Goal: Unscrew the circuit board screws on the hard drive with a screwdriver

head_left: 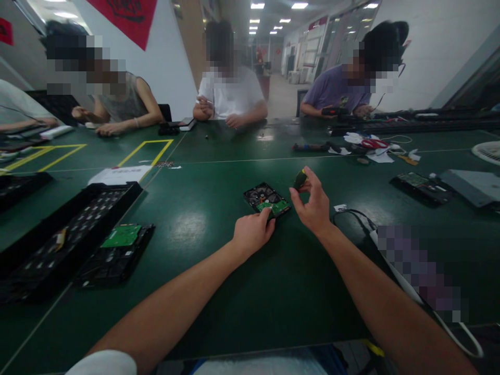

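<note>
Standing here I count two bare hands at work, the left hand [253,232] and the right hand [312,205], with one screwdriver [300,179] and one hard drive [266,200] between them. That makes three drives in all, counting a second drive [122,237] and a third drive [417,182], each showing a green board. There are two black trays, the long tray [58,239] and the far tray [19,185]. Three people sit across the tabletop [219,172], in a grey top [121,101], a white shirt [230,94] and a purple shirt [336,88]. One pair of scissors [373,143], one paper sheet [119,174], one fan [488,151].
</note>
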Tool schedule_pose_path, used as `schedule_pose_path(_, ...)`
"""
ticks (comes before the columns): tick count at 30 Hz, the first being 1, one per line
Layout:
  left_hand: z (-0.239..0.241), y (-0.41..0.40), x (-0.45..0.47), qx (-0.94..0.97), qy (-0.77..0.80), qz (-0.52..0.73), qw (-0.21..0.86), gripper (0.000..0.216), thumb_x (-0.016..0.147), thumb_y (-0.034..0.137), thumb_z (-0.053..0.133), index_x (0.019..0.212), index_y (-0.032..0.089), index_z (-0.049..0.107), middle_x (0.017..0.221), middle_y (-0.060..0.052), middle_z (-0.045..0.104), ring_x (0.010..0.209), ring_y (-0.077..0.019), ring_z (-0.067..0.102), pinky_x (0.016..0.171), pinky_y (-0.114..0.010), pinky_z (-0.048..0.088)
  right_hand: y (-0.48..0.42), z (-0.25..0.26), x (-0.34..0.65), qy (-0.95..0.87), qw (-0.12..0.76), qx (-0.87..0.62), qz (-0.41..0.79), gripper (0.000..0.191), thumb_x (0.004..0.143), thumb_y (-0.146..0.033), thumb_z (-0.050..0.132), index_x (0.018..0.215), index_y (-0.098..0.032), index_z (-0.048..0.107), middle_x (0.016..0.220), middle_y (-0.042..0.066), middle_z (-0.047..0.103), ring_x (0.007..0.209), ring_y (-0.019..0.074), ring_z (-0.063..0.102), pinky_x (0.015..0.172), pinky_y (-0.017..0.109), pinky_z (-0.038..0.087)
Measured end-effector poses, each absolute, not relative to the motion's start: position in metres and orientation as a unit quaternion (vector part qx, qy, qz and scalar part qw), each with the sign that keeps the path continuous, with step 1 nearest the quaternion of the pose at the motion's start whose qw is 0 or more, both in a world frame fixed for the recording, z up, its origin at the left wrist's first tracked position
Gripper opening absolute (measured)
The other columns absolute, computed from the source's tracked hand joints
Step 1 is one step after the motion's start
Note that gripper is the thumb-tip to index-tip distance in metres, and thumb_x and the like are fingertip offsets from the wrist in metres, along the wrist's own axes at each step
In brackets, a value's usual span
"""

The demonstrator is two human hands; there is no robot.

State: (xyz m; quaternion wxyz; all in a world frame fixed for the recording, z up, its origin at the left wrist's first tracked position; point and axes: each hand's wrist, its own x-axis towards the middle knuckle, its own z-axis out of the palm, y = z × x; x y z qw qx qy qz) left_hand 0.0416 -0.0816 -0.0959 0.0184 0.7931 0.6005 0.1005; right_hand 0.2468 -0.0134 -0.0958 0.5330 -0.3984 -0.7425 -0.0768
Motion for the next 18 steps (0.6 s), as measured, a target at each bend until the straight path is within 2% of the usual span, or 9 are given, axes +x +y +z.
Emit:
schedule_pose_path(3, -0.0966, -0.0812, 0.0421, 0.794, 0.6, 0.1, 0.018, 0.044, 0.106, 0.047, 0.04, 0.139, 0.023, 0.057, 0.1, -0.01, 0.079, 0.084, -0.0296, 0.077, 0.069, -0.037, 0.056, -0.0137, -0.0967, 0.2471, -0.75, 0.527, -0.396, -0.059, 0.069, 0.103, -0.032, 0.056, 0.165, -0.031, 0.025, 0.156, 0.013, 0.054, 0.107, 0.0259, 0.075, 0.091, 0.044, 0.066)
schedule_pose_path(6, -0.0958, -0.0816, 0.0426, 0.793, 0.601, 0.1, 0.022, 0.044, 0.106, 0.046, 0.039, 0.139, 0.023, 0.057, 0.1, -0.009, 0.079, 0.084, -0.029, 0.077, 0.07, -0.037, 0.056, -0.0135, -0.0977, 0.2472, -0.747, 0.528, -0.401, -0.048, 0.069, 0.104, -0.031, 0.053, 0.166, -0.031, 0.023, 0.157, 0.013, 0.054, 0.1, 0.0241, 0.076, 0.09, 0.044, 0.066)
schedule_pose_path(12, -0.0947, -0.0823, 0.0434, 0.791, 0.604, 0.099, 0.018, 0.044, 0.105, 0.047, 0.04, 0.138, 0.024, 0.057, 0.102, -0.009, 0.079, 0.084, -0.0286, 0.077, 0.069, -0.036, 0.056, -0.0138, -0.0962, 0.2452, -0.735, 0.535, -0.408, -0.084, 0.07, 0.101, -0.033, 0.06, 0.164, -0.029, 0.028, 0.151, 0.014, 0.058, 0.091, 0.0232, 0.075, 0.085, 0.044, 0.067)
schedule_pose_path(18, -0.0957, -0.0816, 0.0443, 0.786, 0.608, 0.106, 0.018, 0.042, 0.104, 0.047, 0.041, 0.135, 0.025, 0.059, 0.101, -0.007, 0.08, 0.085, -0.029, 0.077, 0.069, -0.036, 0.056, -0.015, -0.095, 0.2457, -0.739, 0.531, -0.405, -0.093, 0.071, 0.1, -0.033, 0.062, 0.163, -0.029, 0.029, 0.151, 0.014, 0.058, 0.097, 0.0247, 0.075, 0.086, 0.044, 0.066)
